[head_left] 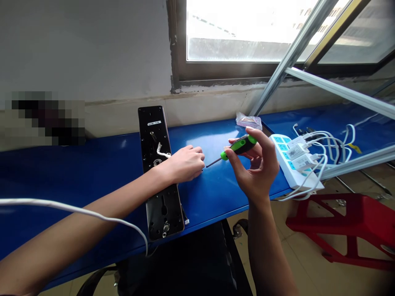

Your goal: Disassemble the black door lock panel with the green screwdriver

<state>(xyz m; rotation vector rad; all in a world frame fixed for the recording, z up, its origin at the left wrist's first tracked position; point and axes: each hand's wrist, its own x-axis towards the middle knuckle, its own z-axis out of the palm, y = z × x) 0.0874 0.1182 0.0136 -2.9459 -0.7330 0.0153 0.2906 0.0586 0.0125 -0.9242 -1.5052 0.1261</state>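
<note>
our right hand [259,169] pinches the thin green-and-black metal screwdriver [235,147], likely light, by its handle [242,144]; our left hand [187,163] curls, inside hidden

Daylight from the overexposed window [240,33] glares off the blue tabletop [202,135], leaving the wall [86,49] dim.

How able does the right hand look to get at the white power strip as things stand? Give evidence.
Probably yes: the white power strip lies close beside the right hand, with nothing visible between them, though that hand already holds a green and black screwdriver.
</note>
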